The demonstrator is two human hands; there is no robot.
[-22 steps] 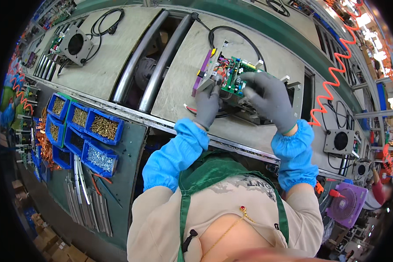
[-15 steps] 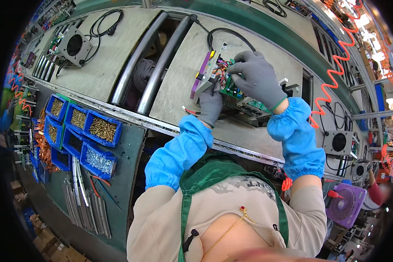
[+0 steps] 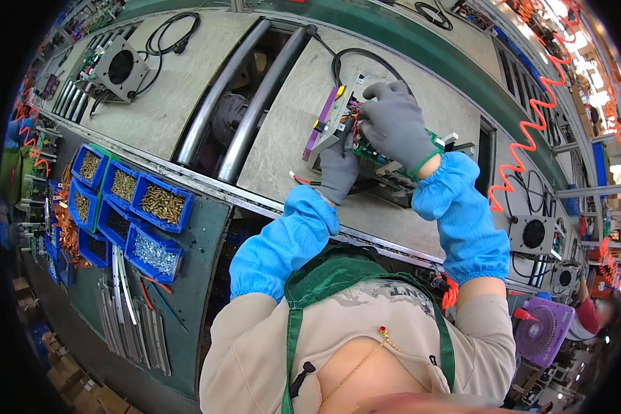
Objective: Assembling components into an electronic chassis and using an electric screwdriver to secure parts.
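Observation:
A half-built electronic unit lies in front of me, with a green circuit board [image 3: 431, 140] and a metal panel [image 3: 338, 119] edged in purple standing at its left side. My left hand [image 3: 339, 172], in a grey glove, is closed on the lower part of this panel; its fingertips are partly hidden. My right hand [image 3: 395, 129], gloved too, bends over the board with its fingers curled at the coloured wires [image 3: 353, 109] behind the panel. The fingertips sit among the wires, so the exact grip is partly covered. A black cable [image 3: 366, 51] loops behind the unit.
Blue bins [image 3: 160, 203] of screws and small metal parts stand at the left, with metal strips [image 3: 127, 324] below them. Steel rollers [image 3: 262, 103] separate the work boards. Another fan unit [image 3: 120, 67] lies far left. An orange coiled hose [image 3: 531, 124] hangs at the right.
My right hand has moved slightly left and down, its fingers closer to the panel. The panel has tilted and shifted a little right, and my left hand has turned with it.

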